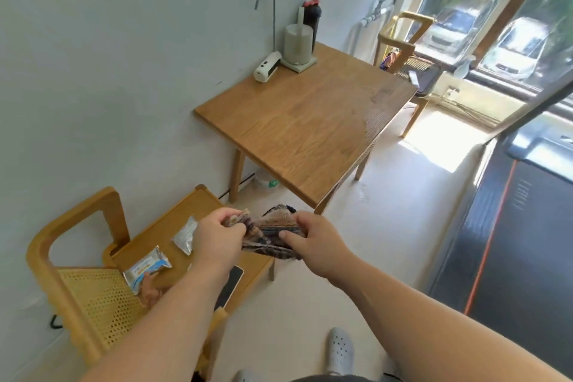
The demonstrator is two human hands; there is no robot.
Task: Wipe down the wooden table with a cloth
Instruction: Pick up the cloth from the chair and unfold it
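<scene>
We hold the bunched cloth between both hands, left hand and right hand each in a closed grip; the desk lies farther ahead, its near corner closest to our right hand.

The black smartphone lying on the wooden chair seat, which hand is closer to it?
Left. The left hand grips the striped cloth just above the black smartphone; the right hand holds the cloth's other end, farther right, over the floor.
</scene>
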